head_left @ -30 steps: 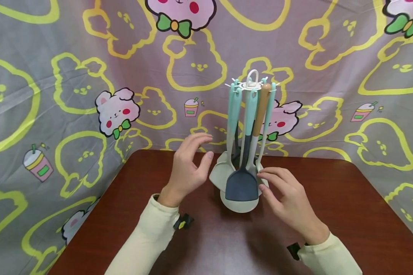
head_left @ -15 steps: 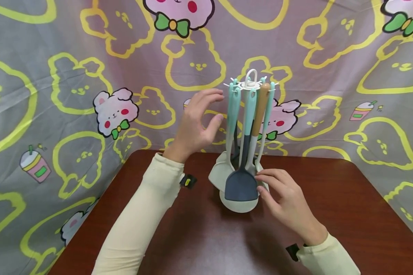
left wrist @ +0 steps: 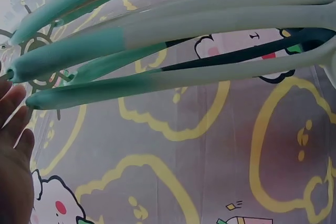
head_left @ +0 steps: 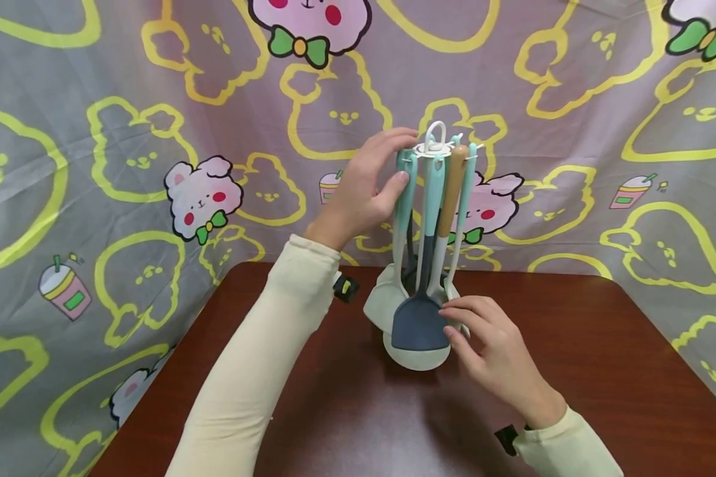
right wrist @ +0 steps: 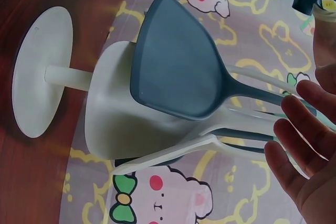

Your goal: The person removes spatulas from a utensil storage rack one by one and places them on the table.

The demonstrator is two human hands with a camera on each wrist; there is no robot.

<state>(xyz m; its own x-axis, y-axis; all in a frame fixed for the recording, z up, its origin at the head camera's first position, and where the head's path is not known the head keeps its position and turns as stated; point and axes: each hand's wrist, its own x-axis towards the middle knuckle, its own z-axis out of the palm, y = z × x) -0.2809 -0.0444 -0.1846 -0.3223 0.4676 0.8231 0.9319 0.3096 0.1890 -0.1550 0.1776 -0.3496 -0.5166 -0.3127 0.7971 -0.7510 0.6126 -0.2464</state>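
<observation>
A rotating-style utensil stand with a white looped top and a round pale base bears several hanging kitchen utensils. Most have teal handles; one has a brown handle. A dark blue-grey turner hangs in front, blade down, with pale utensils behind it. My left hand is at the upper left of the stand, thumb and fingers spread about the teal handle ends; firm contact cannot be told. Beside the turner's blade is my right hand, fingers extended and slightly bent, holding nothing.
The stand is on a reddish-brown table. A patterned cloth with yellow outlines and cartoon rabbits hangs behind and at the sides. Dark devices are strapped at both wrists, such as the left wrist device.
My left hand has risen from beside the lower utensils to the handle ends near the stand's top. My right hand has shifted only slightly. The stand and utensils look nearly unmoved.
</observation>
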